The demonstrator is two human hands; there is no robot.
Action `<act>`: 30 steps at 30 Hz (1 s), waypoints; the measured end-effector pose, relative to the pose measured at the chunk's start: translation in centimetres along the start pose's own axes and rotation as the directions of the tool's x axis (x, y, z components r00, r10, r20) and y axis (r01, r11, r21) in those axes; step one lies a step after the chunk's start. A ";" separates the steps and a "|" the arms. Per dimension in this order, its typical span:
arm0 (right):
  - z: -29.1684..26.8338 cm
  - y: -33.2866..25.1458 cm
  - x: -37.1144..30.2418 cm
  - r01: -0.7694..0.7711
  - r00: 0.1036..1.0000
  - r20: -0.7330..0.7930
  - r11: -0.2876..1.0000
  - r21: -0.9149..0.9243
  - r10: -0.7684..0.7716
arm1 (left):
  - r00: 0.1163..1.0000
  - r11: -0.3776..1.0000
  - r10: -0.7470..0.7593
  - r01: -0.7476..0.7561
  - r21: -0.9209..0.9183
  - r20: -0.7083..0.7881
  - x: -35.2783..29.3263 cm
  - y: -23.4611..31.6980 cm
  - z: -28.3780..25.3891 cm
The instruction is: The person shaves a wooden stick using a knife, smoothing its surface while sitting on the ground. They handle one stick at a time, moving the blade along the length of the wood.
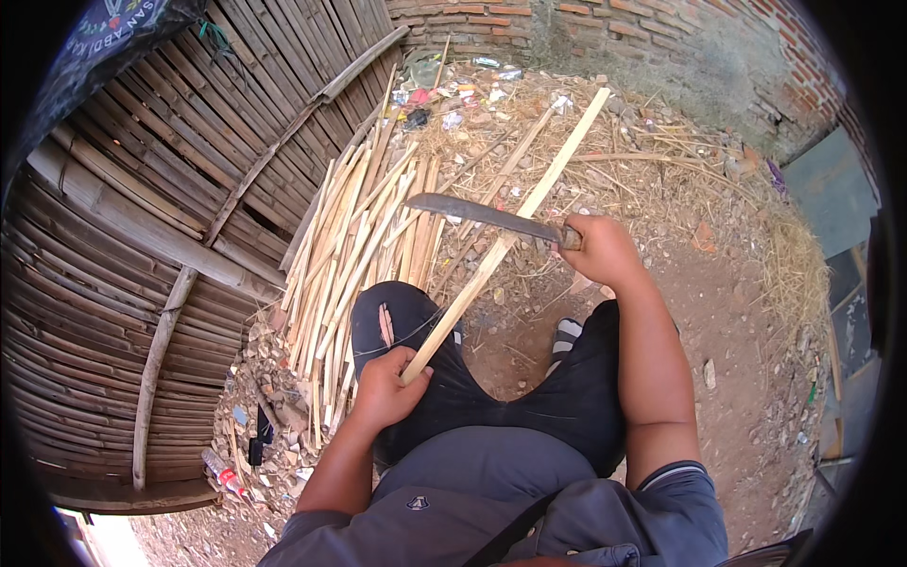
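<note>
My left hand (388,387) is closed round the near end of a long pale bamboo strip (463,300), just above my left knee. From there the strip slants away to the far right, over the littered ground. In my right hand (602,249) is the wooden handle of a machete (487,214), gripped in a fist. Its dark, broad blade points left and lies across the strip about midway along; whether it touches the wood I cannot tell. The curved blade tip reaches over toward a heap of split bamboo strips (354,236) on the ground at the left.
A slatted bamboo wall (161,180) runs along the left side. Behind the rubble and dry straw (652,180) stands a brick wall (652,33). A plastic bottle (223,472) lies at lower left. Grey panels (831,189) lean at the right. My knees are bent on both sides.
</note>
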State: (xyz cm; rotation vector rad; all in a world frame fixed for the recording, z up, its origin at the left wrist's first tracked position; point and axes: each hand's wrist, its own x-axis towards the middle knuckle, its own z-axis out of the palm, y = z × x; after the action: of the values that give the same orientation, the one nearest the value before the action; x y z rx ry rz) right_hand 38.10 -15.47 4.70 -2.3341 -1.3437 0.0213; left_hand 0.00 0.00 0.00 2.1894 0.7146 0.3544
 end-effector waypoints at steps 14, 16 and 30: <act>1.2 -1.9 -0.8 0.275 0.956 0.115 0.961 -0.017 -0.271 | 1.000 0.999 0.019 -0.019 0.033 -0.005 -0.1 0.3 0.1; 0.7 -1.4 -0.8 0.144 0.987 0.076 0.990 0.008 -0.144 | 0.999 0.998 0.029 -0.028 0.049 -0.016 -0.2 0.3 0.1; 1.7 -1.4 -0.7 0.259 0.961 0.116 0.964 -0.057 -0.251 | 0.998 0.993 0.062 -0.061 0.099 -0.008 -0.1 0.3 0.1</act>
State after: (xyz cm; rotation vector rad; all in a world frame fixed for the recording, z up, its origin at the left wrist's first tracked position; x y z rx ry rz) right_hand 36.21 -14.81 3.54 -2.2256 -1.7172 0.0210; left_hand 0.11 -0.29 0.20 2.3089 0.6843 0.3698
